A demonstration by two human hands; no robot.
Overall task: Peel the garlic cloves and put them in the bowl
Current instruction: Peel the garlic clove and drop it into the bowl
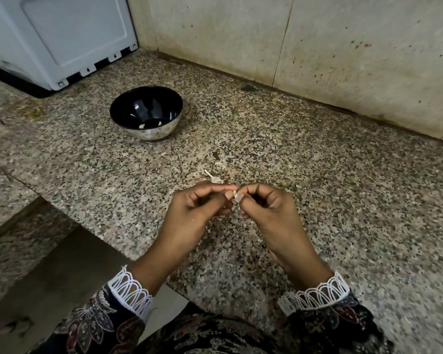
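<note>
A small pale garlic clove [236,197] is pinched between the fingertips of both hands above the speckled granite counter [343,200]. My left hand [202,208] grips it from the left with thumb and forefinger, and my right hand [264,208] grips it from the right. Most of the clove is hidden by the fingers. A dark bowl [146,112] with a shiny metal outside stands farther back to the left, with two pale garlic pieces [150,124] at its bottom. Bits of garlic skin [213,177] lie on the counter just beyond my fingers.
A white appliance [62,39] stands at the back left corner. A stained tiled wall [317,47] runs along the back of the counter. The counter's front edge drops off at lower left to a lower ledge [13,246]. More skin scraps [220,162] lie past the hands.
</note>
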